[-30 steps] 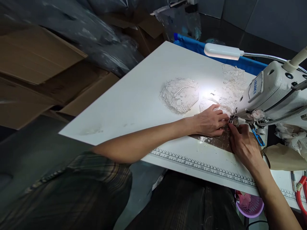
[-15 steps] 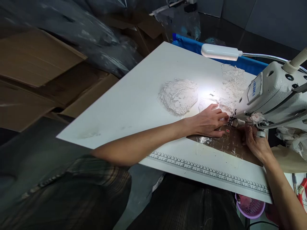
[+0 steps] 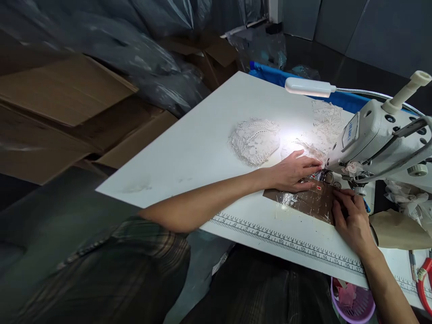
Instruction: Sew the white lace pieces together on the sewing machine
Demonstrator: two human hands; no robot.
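Observation:
My left hand (image 3: 293, 172) lies flat, fingers stretched toward the needle of a white sewing machine (image 3: 378, 139), pressing white lace fabric (image 3: 308, 150) against the table. My right hand (image 3: 350, 216) rests with curled fingers on the brown taped patch (image 3: 308, 200) in front of the presser foot; what the fingertips pinch is hidden. A heap of white lace (image 3: 254, 140) lies to the left of my left hand. More lace (image 3: 326, 118) is piled behind the needle.
The white table (image 3: 202, 148) has a printed ruler (image 3: 286, 236) along its front edge. A white lamp (image 3: 305, 86) hangs over the work. Cardboard boxes (image 3: 67, 108) and plastic-wrapped bundles sit to the left, a purple basket (image 3: 354, 301) below, red-handled scissors (image 3: 425, 279) at right.
My right hand moved from beside the needle out to the right, then came back onto the brown patch. The left hand stayed on the lace. The view shifted slightly.

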